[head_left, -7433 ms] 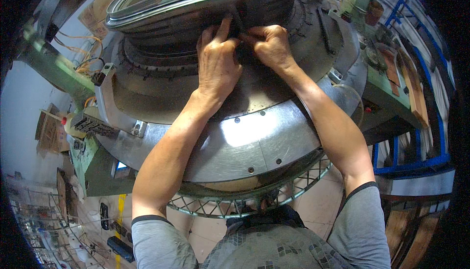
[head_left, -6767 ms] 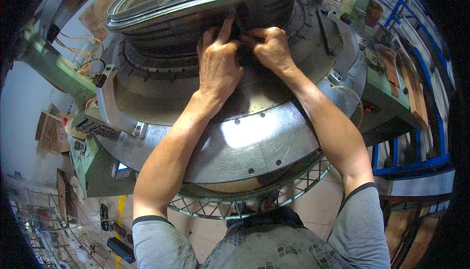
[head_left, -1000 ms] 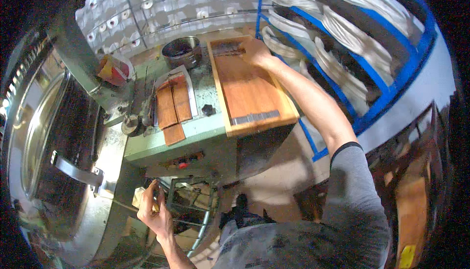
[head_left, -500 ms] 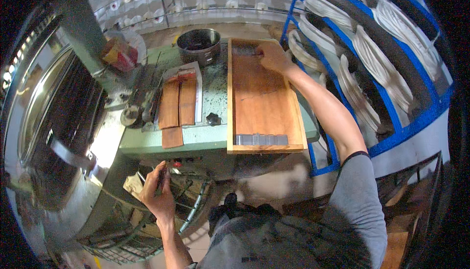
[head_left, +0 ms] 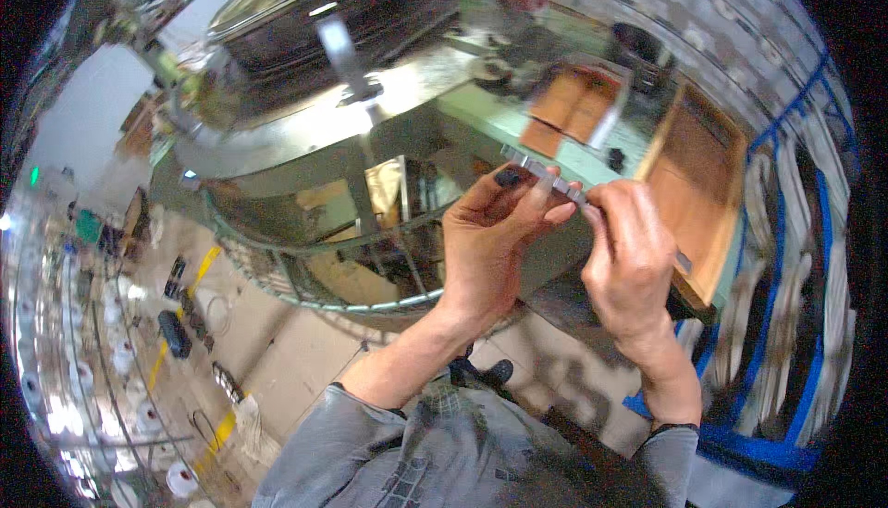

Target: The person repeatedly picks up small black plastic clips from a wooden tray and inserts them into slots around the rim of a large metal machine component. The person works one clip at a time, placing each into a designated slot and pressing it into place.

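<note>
Right hand (head_left: pixel 634 258) has left the wooden tray (head_left: pixel 686 195) and joined left hand (head_left: pixel 490 244). Both grip a grey segmented strip (head_left: pixel 541 173), right at its near end, held up by the green bench (head_left: pixel 476 112)'s front edge. Brown slats (head_left: pixel 558 101) near that edge, tray along right edge, dark pot (head_left: pixel 638 47) farther back.

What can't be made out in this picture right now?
All in the head view:
Grey strip: one end hidden by the right hand.
Round machine: top cut off by the upper edge.
Pot: inside too dark and blurred.
Black thing at the left hand: too small and blurred.
</note>
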`<action>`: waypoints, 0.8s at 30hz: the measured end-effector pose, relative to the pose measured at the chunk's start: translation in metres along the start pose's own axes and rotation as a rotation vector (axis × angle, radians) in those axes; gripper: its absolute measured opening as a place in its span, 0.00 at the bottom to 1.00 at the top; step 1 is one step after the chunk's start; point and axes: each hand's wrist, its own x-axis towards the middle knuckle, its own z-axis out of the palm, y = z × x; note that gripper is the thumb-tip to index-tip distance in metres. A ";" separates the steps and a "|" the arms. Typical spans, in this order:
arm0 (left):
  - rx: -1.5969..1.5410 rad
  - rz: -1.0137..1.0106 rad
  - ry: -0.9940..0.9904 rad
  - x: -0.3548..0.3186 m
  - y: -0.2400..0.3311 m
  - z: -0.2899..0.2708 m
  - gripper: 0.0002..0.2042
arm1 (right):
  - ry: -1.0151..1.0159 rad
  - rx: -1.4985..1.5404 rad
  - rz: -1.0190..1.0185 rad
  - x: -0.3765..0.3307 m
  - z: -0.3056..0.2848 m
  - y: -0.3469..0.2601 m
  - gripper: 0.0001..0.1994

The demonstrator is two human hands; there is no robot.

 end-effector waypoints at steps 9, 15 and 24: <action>0.029 0.099 0.164 -0.014 0.122 -0.134 0.06 | -0.023 0.246 -0.197 0.014 0.147 -0.111 0.15; 0.292 0.158 0.096 0.014 0.265 -0.242 0.05 | -0.123 0.567 -0.023 0.074 0.270 -0.207 0.09; 0.418 0.091 0.084 0.120 0.398 -0.338 0.07 | -0.431 0.745 0.081 0.184 0.414 -0.256 0.04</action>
